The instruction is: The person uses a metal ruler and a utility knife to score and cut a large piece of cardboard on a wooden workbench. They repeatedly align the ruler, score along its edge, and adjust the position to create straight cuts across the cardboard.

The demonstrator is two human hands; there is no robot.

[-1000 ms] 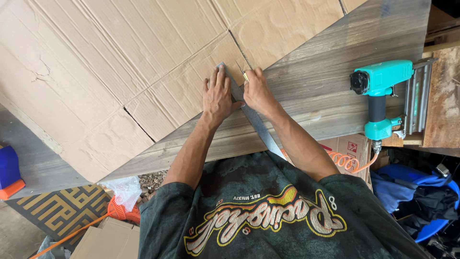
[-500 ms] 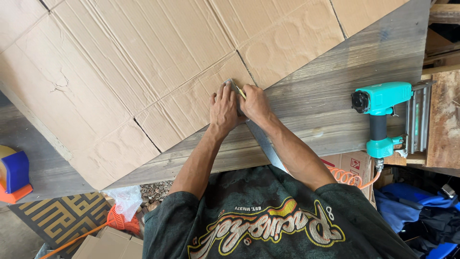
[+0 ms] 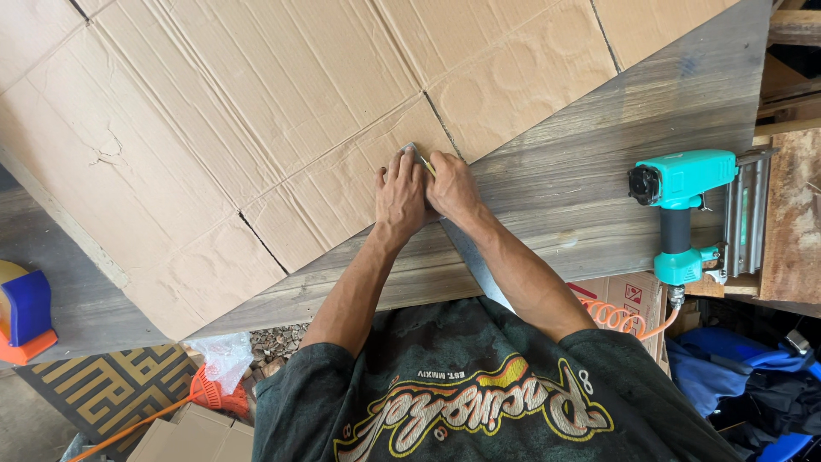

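A worker's left hand presses flat a thin, stiff, likely slippery metal ruler while the right hand pinches a light pencil over a grey wooden board.

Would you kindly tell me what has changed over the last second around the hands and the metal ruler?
The right hand drew its yellow pencil up along the metal ruler towards the ruler's far tip. The left hand stayed flat on the ruler, pinning it to the grey board. Cardboard and teal nail gun kept their places.
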